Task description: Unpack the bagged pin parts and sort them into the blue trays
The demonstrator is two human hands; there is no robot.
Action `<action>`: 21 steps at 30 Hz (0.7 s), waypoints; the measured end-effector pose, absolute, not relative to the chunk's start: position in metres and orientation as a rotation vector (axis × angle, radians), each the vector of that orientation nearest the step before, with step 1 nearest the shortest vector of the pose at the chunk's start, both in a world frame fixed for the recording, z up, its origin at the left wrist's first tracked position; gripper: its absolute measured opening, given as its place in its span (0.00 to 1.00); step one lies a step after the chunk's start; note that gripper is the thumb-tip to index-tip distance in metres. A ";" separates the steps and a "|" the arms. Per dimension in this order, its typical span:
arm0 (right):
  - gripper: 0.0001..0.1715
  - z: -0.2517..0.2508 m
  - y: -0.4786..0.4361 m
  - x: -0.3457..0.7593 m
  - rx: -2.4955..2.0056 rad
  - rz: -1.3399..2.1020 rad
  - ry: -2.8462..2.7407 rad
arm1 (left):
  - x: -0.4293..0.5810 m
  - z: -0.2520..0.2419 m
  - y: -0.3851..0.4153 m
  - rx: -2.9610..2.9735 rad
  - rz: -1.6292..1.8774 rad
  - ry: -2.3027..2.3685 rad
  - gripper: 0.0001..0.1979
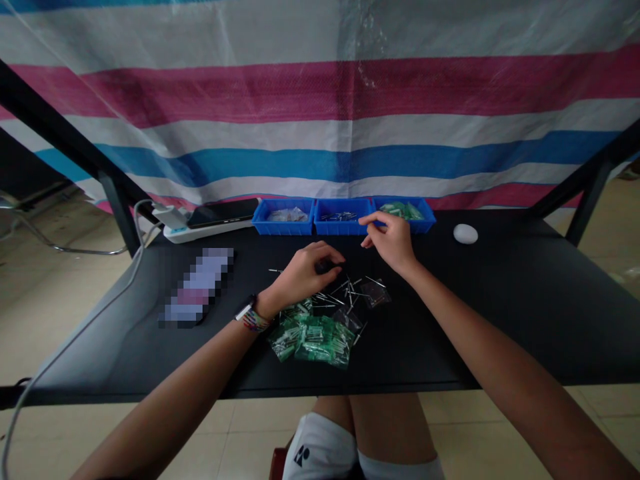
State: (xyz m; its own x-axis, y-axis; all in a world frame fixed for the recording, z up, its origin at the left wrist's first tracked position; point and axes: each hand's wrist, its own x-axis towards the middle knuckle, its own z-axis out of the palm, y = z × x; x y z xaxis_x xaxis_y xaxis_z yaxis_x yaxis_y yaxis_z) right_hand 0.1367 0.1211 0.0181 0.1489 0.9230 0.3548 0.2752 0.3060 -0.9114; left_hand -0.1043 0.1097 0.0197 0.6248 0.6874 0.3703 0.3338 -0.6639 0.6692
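Note:
My left hand [304, 272] rests on the black table [500, 313], fingers curled down over a small dark thing I cannot make out, beside scattered thin metal pins [350, 292]. My right hand [391, 239] hovers just in front of the blue trays, thumb and fingers pinched together; what they hold is too small to see. A heap of small green-printed plastic bags [315, 337] lies near the table's front edge, below my left wrist. An empty clear bag [374, 293] lies next to the pins.
Three blue trays stand at the back: the left one [283, 219] with clear bags, the middle one [342, 217] with pins, the right one [406, 212] with green bags. A phone on a white power strip [210, 219], a white oval object [465, 233] and a striped tarp [320, 100] behind.

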 end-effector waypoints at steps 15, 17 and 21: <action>0.10 0.010 0.107 0.122 -1.182 0.638 -1.621 | -0.100 0.018 0.105 2.579 0.576 0.733 0.03; 0.10 0.009 0.107 0.121 -1.180 0.638 -1.634 | -0.099 0.017 0.104 2.616 0.571 0.761 0.05; 0.10 0.009 0.107 0.119 -1.187 0.673 -1.621 | -0.099 0.017 0.103 2.559 0.619 0.761 0.04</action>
State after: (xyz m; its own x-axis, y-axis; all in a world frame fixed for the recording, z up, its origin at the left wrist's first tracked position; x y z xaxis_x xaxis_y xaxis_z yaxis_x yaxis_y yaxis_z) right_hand 0.1193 0.1067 0.0092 -0.0435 0.9230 0.3824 0.3802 0.3693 -0.8480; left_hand -0.0995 0.1032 0.0173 0.7542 0.5859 0.2966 0.4097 -0.7728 0.4847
